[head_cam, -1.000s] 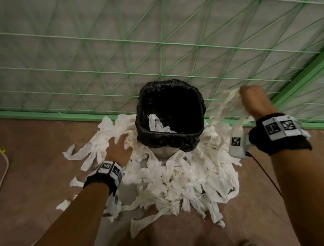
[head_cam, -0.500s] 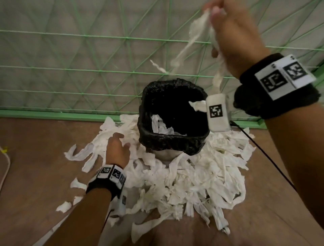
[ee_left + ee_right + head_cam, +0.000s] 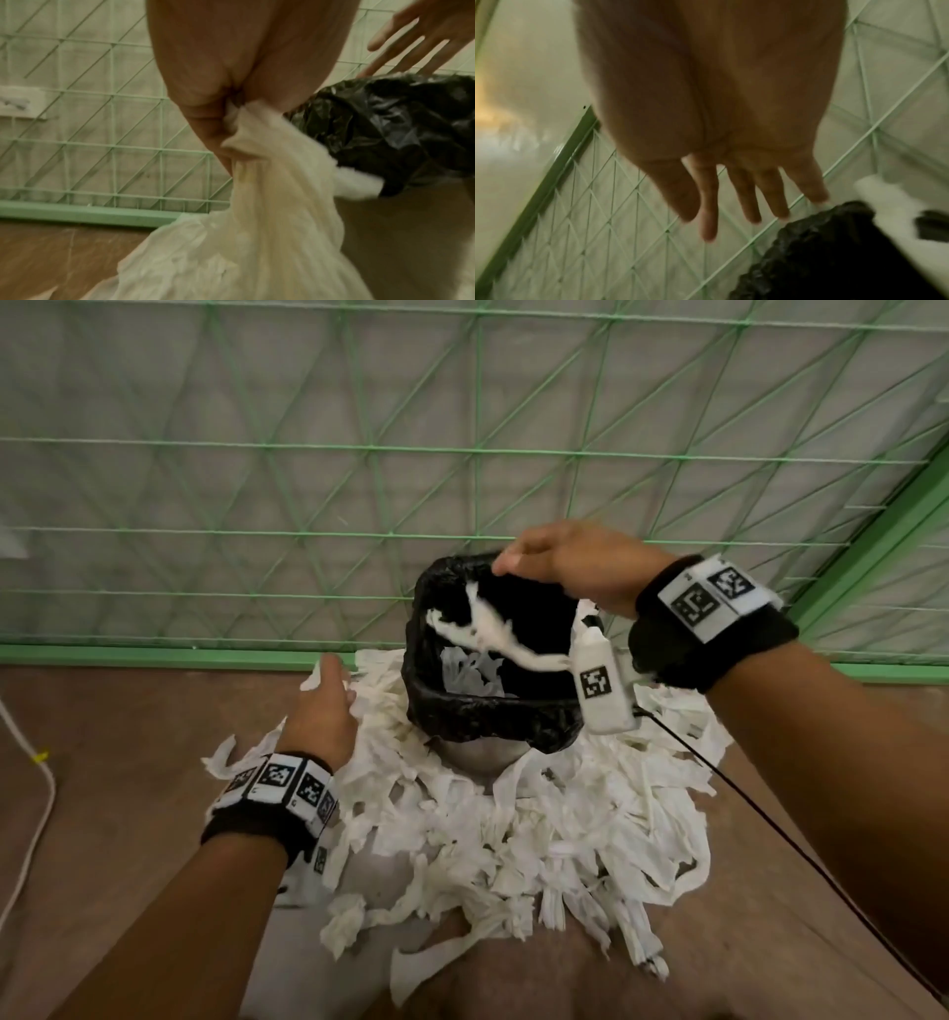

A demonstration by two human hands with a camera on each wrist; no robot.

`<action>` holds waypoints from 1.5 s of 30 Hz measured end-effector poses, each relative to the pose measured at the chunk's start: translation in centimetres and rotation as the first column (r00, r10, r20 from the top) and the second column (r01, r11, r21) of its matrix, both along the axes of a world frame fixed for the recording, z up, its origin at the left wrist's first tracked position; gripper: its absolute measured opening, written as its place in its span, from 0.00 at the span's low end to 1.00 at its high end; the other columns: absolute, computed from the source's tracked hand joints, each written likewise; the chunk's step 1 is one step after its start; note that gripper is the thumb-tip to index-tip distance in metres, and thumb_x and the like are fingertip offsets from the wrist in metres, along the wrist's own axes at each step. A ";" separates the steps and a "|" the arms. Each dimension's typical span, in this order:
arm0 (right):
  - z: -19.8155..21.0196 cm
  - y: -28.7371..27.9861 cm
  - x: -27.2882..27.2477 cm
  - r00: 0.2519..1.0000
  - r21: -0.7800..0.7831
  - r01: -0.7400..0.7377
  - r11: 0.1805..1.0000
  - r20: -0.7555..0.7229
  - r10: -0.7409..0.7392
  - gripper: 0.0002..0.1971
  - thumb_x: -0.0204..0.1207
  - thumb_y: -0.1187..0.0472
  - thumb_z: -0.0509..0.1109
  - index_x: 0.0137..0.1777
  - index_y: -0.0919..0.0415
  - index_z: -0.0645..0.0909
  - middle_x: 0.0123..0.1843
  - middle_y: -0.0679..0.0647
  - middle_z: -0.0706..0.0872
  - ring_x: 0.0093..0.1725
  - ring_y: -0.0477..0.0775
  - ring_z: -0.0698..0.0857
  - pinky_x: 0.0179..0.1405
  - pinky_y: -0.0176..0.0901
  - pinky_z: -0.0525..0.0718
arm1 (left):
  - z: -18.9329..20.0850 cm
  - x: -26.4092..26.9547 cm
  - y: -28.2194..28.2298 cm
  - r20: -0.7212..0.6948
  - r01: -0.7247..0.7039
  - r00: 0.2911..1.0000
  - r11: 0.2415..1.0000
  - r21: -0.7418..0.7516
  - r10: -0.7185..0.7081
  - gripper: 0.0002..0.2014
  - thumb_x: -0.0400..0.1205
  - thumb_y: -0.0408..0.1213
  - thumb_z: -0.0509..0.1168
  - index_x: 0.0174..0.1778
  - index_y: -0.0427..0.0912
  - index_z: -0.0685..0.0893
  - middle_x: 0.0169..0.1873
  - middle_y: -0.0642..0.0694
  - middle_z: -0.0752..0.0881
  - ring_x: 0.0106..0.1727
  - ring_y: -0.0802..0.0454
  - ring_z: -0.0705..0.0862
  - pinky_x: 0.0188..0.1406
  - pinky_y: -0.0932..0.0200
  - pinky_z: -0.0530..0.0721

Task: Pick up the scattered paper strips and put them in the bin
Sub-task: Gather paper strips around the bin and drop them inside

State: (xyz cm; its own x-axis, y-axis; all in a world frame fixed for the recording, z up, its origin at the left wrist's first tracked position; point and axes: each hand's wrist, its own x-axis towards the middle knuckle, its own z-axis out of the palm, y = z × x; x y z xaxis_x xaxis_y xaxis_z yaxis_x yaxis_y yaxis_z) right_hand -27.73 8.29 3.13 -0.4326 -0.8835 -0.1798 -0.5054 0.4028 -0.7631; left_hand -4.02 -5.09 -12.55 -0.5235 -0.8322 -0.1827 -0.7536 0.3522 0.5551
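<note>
A bin lined with a black bag [image 3: 493,716] stands on the floor by the green mesh fence. White paper strips [image 3: 539,839] lie heaped around its base. My right hand [image 3: 560,559] hovers over the bin mouth with fingers straight and spread [image 3: 746,203], holding nothing. A bunch of strips [image 3: 488,634] falls into the bin below it. My left hand [image 3: 328,706], left of the bin, grips a bunch of strips [image 3: 270,172] that trail down to the pile [image 3: 205,253]. The bin bag [image 3: 385,121] shows at right in the left wrist view.
The green wire fence [image 3: 359,480] with its green base rail [image 3: 154,654] runs right behind the bin. A white cord [image 3: 36,814] lies on the brown floor at far left. A black cable [image 3: 770,834] trails from my right wrist across the floor.
My right hand came down from high above the bin and let go of its strips, which now drop into the bin. My left hand moved up-right and closed on strips beside the bin.
</note>
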 end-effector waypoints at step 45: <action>-8.3 6.3 -6.6 0.732 -0.194 0.679 0.708 0.107 -0.672 0.18 0.64 0.70 0.58 0.33 0.45 0.82 0.36 0.53 0.84 0.40 0.62 0.86 0.39 0.57 0.87 | -4.2 -1.3 5.4 -0.014 -0.092 0.996 0.993 0.072 0.093 0.05 0.77 0.36 0.62 0.44 0.47 0.71 0.43 0.39 0.82 0.45 0.37 0.83 0.44 0.52 0.79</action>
